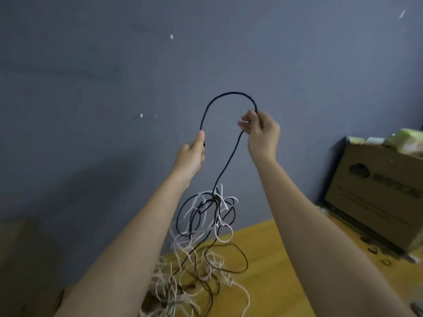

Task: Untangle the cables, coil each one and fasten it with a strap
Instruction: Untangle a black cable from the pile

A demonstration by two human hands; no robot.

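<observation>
While raised, both hands pinch black cable.

There is a single view, from a wide-angle camera worn on the person's head. It faces forward and somewhat down, toward a grey-blue wall that fills the upper and left parts of the frame. Both forearms run up from the bottom edge to the hands, raised near the middle of the picture and close to the lens. The wooden surface shows only low and to the right, with a cardboard box at the right edge. Straight lines bend toward the frame's borders
</observation>
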